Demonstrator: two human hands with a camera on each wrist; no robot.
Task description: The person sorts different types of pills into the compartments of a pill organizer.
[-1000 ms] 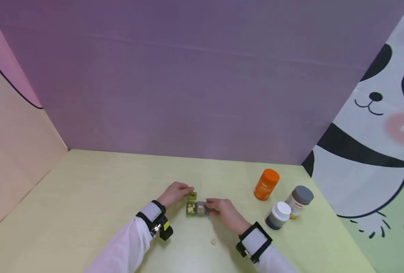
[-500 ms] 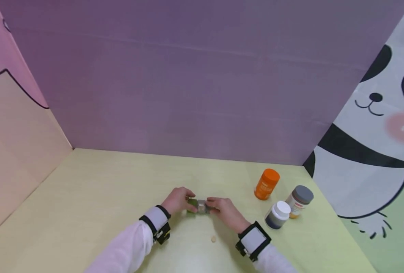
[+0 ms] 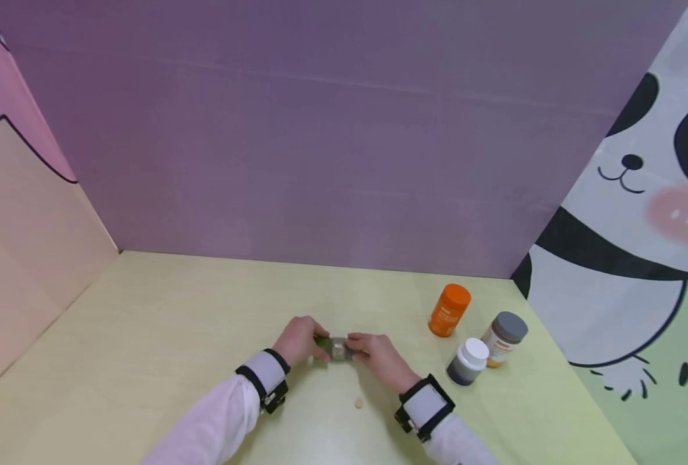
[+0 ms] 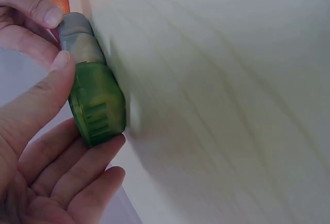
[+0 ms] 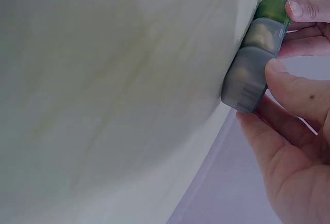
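A small pill organizer [image 3: 338,349] lies on the table between both hands, its sections in a row. In the left wrist view its green end section [image 4: 99,100] has the lid down. My left hand [image 3: 299,340] grips this end, thumb on the near side and fingers on the far side. My right hand [image 3: 381,359] holds the opposite grey section [image 5: 244,77], thumb and fingers around it. Pale contents show through the middle clear section [image 5: 263,34]. A pale tablet [image 3: 358,403] lies on the table nearer the body.
To the right stand an orange bottle [image 3: 449,310], a white-capped bottle [image 3: 468,361] and a grey-capped bottle [image 3: 504,340]. The pale table [image 3: 193,323] meets a purple panel [image 3: 321,161] at the back and a panda-print panel [image 3: 617,258] on the right.
The green lid, raised a second ago over pale pills, has come down. My left hand moved from behind the lid to around the green end. The right hand keeps its hold.
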